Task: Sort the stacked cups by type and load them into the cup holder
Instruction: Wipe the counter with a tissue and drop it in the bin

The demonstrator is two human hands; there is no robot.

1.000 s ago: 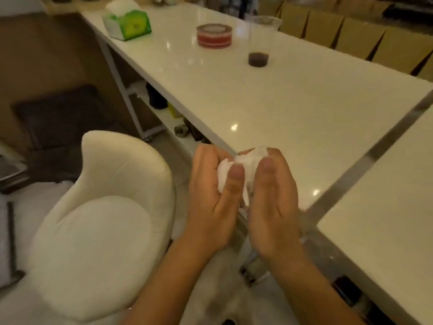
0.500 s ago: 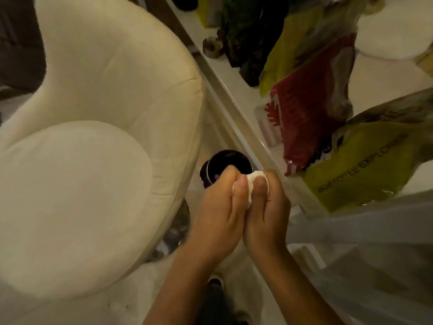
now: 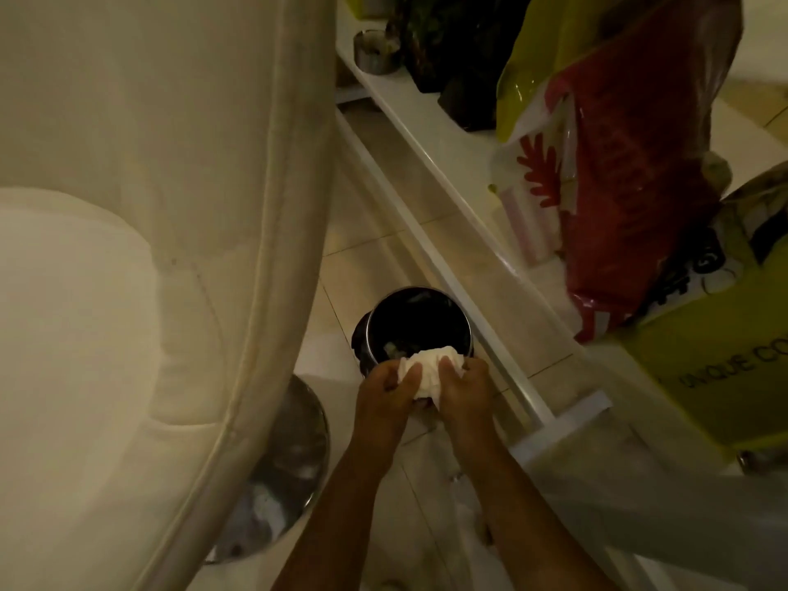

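Both hands hold one crumpled white tissue [image 3: 428,371] low down, just at the near rim of a small round black bin [image 3: 415,324] on the floor. My left hand [image 3: 386,388] grips the tissue's left side and my right hand [image 3: 462,386] its right side, fingers closed around it. Some light scraps lie inside the bin. No cups and no cup holder are in view.
A cream swivel chair [image 3: 128,270] fills the left, its chrome base [image 3: 285,471] beside my left forearm. On the right a white low shelf [image 3: 430,134] under the table carries a red bag [image 3: 631,194], yellow-green bags [image 3: 725,356] and a small metal tin [image 3: 375,53].
The view dropped from the tabletop to the floor under the table. My hands carried the tissue down and forward to the black bin's rim, still squeezing it together.
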